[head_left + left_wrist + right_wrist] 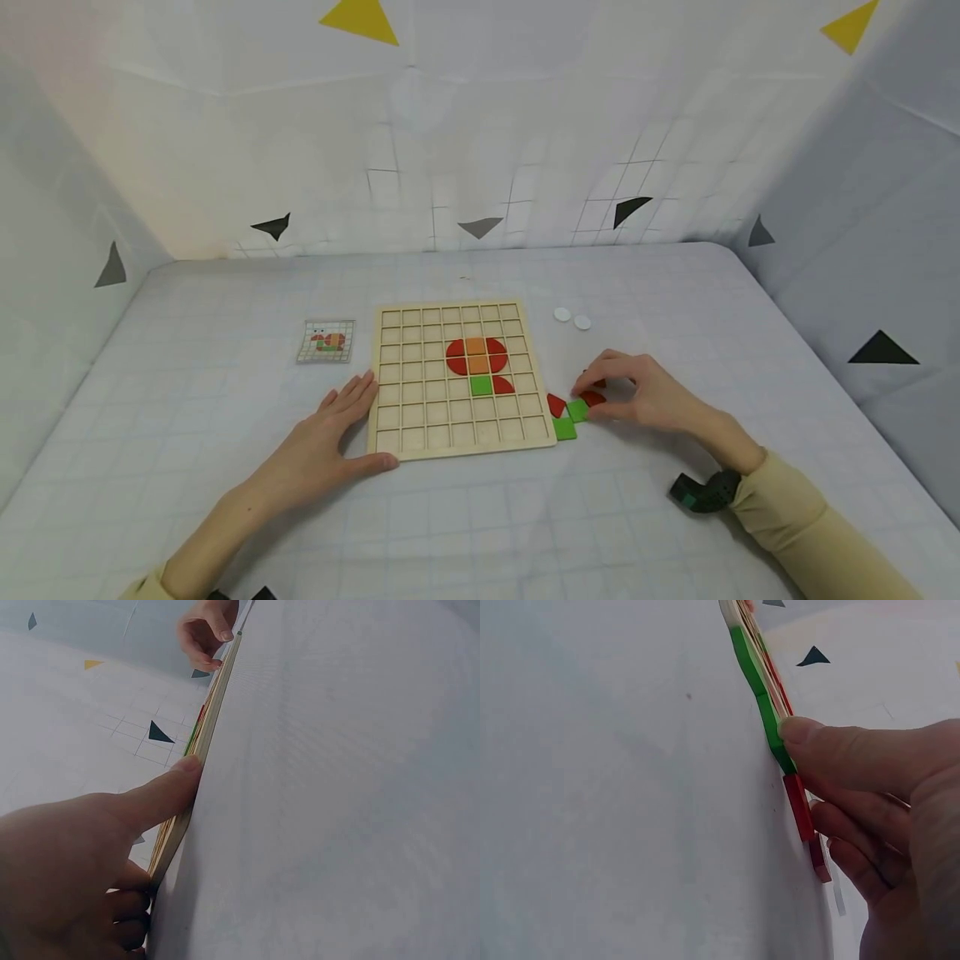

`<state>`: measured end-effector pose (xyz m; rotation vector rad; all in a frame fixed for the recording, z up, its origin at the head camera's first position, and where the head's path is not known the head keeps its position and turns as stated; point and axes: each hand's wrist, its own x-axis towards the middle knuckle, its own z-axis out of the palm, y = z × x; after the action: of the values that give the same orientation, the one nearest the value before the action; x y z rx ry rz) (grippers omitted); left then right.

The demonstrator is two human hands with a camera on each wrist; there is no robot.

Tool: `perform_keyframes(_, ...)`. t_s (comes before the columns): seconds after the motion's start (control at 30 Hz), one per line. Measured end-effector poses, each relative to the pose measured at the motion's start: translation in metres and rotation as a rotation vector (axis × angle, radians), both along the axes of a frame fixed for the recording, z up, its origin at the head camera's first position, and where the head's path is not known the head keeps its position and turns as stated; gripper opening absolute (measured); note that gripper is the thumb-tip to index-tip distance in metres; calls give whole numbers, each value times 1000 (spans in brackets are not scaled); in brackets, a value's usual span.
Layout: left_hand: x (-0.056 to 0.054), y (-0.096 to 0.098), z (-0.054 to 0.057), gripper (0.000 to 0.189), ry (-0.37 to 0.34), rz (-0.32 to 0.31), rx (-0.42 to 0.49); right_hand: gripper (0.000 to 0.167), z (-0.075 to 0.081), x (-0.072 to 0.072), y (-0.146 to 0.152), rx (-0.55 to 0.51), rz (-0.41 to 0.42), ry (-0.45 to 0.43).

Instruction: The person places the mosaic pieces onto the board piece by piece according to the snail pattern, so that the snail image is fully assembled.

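Note:
A wooden grid board (420, 417) lies on the table. It carries two orange squares (477, 364), several red quarter-round tiles (456, 357) and a green square (482, 385). My left hand (330, 435) rests at the board's lower left corner, thumb along the front edge and fingers along the left side. Beyond the right edge, my right hand (648, 393) has thumb and index finger on a loose green square tile (577, 410). Another green square (564, 429) and a red tile (556, 405) lie beside it. More red tiles (593, 398) are partly hidden under the right hand.
A small picture card (326, 342) with a coloured tile pattern lies left of the board. Two white discs (572, 318) sit beyond the board's right side. A white curtain (480, 125) with yellow, grey and black shapes stands behind the table.

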<state>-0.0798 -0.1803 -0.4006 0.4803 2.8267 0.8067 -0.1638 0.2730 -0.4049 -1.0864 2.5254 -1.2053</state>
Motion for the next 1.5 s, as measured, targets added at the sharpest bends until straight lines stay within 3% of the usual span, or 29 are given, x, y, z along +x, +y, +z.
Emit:
perform_keyframes(0.2, 0, -1, 1, 109, -3, 3, -2, 30, -3, -2, -2, -23, 20, 13)
perform_keyframes(1.1, 1, -1, -1, 109, -1, 3, 15, 30, -14, -7, -1, -37, -75, 119)
perform_keyframes(1.5, 0, 1, 1, 108, 0, -3, 3, 32, 1, -4, -8, -38, -155, 97)
